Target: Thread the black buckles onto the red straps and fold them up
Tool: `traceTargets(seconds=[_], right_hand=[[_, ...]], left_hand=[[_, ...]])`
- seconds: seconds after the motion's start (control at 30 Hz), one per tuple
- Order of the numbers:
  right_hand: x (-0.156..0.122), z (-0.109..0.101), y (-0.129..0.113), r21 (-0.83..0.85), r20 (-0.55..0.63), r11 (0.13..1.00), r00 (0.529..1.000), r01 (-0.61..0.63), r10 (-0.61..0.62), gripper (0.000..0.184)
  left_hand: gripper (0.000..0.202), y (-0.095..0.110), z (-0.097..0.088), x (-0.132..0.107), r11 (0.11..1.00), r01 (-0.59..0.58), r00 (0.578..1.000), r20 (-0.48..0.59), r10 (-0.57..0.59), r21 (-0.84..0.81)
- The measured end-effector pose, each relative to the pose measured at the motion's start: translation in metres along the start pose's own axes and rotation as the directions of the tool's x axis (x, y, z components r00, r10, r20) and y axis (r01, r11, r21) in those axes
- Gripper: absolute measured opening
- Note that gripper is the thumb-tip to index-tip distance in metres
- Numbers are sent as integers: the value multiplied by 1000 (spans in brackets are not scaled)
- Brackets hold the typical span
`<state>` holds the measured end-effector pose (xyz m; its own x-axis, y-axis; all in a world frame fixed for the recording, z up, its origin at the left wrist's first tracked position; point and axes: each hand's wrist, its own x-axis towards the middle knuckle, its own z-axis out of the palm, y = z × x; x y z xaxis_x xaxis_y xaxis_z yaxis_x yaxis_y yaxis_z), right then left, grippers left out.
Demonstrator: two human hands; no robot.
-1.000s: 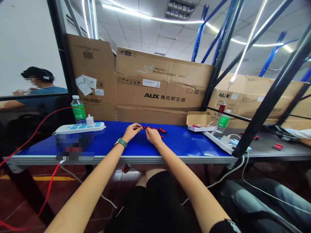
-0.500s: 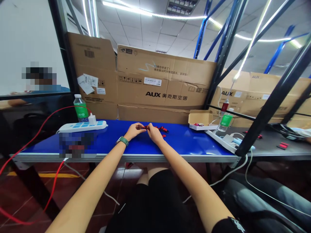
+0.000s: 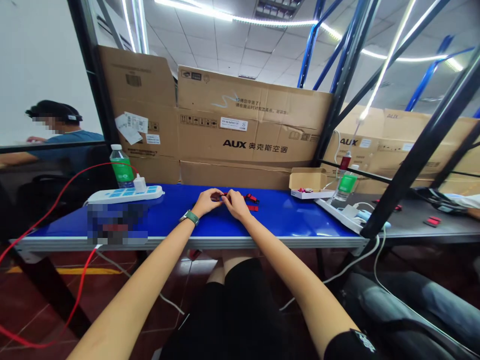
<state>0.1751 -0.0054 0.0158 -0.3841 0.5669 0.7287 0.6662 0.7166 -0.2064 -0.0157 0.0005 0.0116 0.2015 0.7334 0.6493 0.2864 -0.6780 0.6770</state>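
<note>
My left hand, with a green-banded watch on its wrist, is closed in a pinch above the blue tabletop. My right hand meets it at the fingertips, thumb and fingers pinched too. Between them is a thin red strap, mostly hidden by the fingers. Just right of my right hand, a red strap with a black buckle rests on the table. Another red strap end lies nearer to me; whether these join the held part I cannot tell.
A white power strip and a green-labelled bottle stand at the left. An open cardboard box with small red pieces sits back right, beside another power strip. Cardboard panels line the back. A person sits far left.
My fingers have shifted slightly on the strap, and less of it shows between them. The red strap end right of my hand now lies straighter. The whole view has moved a little.
</note>
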Motion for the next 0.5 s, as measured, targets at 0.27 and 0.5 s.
traceTargets(seconds=[0.27, 0.5], right_hand=[[2, 11, 8, 52, -48, 997, 997, -53, 56, 14], [3, 4, 6, 191, -206, 982, 977, -11, 51, 15]], left_hand=[[28, 3, -3, 0, 962, -121, 991, -19, 130, 246], [30, 7, -3, 0, 942, -119, 991, -13, 130, 313]])
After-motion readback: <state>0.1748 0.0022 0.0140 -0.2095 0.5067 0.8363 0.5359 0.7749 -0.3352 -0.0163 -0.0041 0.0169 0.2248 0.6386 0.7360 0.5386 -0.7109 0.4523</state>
